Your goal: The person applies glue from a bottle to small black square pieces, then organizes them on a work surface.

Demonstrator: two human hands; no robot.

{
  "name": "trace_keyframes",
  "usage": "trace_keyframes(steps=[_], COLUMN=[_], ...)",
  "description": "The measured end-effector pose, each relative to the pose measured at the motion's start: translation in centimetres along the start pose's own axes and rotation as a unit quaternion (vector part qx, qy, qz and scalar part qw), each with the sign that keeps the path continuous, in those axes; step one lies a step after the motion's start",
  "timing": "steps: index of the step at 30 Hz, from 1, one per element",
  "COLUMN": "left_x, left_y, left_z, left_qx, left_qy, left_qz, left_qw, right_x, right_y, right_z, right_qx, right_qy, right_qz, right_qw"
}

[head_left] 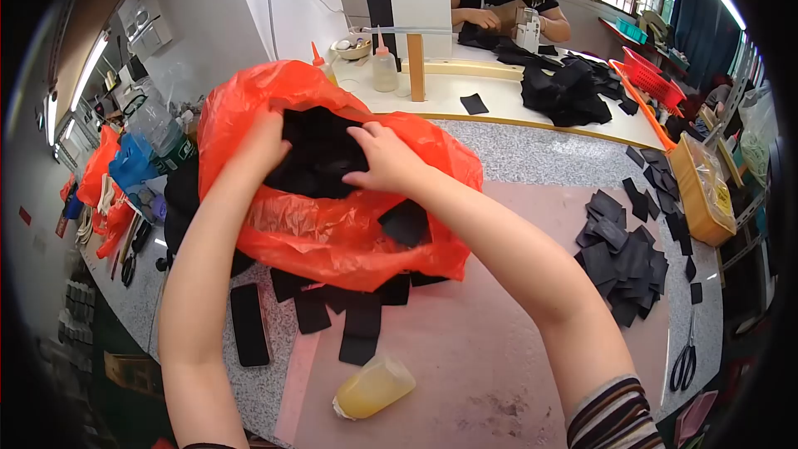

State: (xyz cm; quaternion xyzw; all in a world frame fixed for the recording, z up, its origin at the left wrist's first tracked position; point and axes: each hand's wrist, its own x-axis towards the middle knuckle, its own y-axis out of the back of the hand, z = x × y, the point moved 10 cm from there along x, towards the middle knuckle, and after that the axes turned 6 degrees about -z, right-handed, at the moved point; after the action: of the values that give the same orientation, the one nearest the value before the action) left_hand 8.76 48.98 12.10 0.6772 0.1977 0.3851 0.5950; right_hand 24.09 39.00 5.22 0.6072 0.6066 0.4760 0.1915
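Note:
A red plastic bag [287,229] stands wide open on the table with a mass of black fabric pieces [320,154] inside it. My left hand [264,140] reaches into the bag's left side, against the black fabric; its fingers are blurred and partly hidden. On the other side my right hand [384,158] touches the same fabric, thumb and fingers spread apart. One black square [405,223] lies inside the bag near its front right edge. Several black pieces [359,328] stick out on the table below the bag.
A phone [250,324] and a bottle of yellow liquid [376,387] lie nearby. Black pieces [619,258] are heaped at right, with scissors [684,362] and a yellow bin [702,191] beyond. A person works at a sewing machine [424,0] behind a white bottle [384,66].

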Motion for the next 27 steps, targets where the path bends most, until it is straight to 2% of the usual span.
trace_keyframes(steps=[1,3,5,7,9,11,15,18,19,21,24,27], left_x=[-1.1,-2.1,-1.1,1.7,2.9,3.6,2.8,5.1,5.3,4.6,4.2,5.4], left_y=[-1.1,-3.5,-4.3,-9.3,-10.8,-10.8,-8.1,-12.2,-12.9,-13.4,-11.9,-14.9], left_z=[2.7,3.8,0.9,-5.1,-8.0,-6.8,-2.1,-5.9,-7.2,-7.2,-4.4,-9.8], left_qx=[0.102,0.21,0.156,-0.033,-0.08,-0.071,0.028,-0.084,-0.133,-0.149,-0.111,-0.114], left_qy=[0.028,0.046,0.123,0.074,0.033,0.027,0.089,-0.018,-0.052,-0.025,-0.019,0.015], left_qz=[-0.082,-0.16,-0.168,-0.221,-0.177,-0.163,-0.187,-0.171,-0.149,-0.188,-0.18,-0.068], left_qw=[0.991,0.963,0.965,0.972,0.98,0.984,0.978,0.981,0.979,0.97,0.977,0.991], right_x=[1.5,3.4,5.5,6.8,8.1,9.2,8.8,11.5,11.6,11.8,9.4,9.6], right_y=[-2.2,-4.8,-6.4,-6.8,-7.1,-7.5,-6.6,-9.2,-9.2,-10.7,-7.3,-7.6], right_z=[0.5,0.9,2.8,4.9,7.2,8.8,8.6,9.2,9.5,11.9,9.9,9.4], right_qx=[-0.005,-0.082,-0.084,-0.027,-0.007,0.02,0.031,0.165,0.169,0.177,0.104,0.22], right_qy=[0.0,-0.033,-0.074,-0.117,-0.131,-0.155,-0.213,-0.105,-0.096,-0.178,-0.21,-0.209], right_qz=[-0.029,-0.115,-0.142,-0.122,-0.081,-0.083,-0.093,-0.166,-0.138,-0.13,0.009,-0.027], right_qw=[1.0,0.989,0.983,0.985,0.988,0.984,0.972,0.967,0.971,0.959,0.972,0.952])
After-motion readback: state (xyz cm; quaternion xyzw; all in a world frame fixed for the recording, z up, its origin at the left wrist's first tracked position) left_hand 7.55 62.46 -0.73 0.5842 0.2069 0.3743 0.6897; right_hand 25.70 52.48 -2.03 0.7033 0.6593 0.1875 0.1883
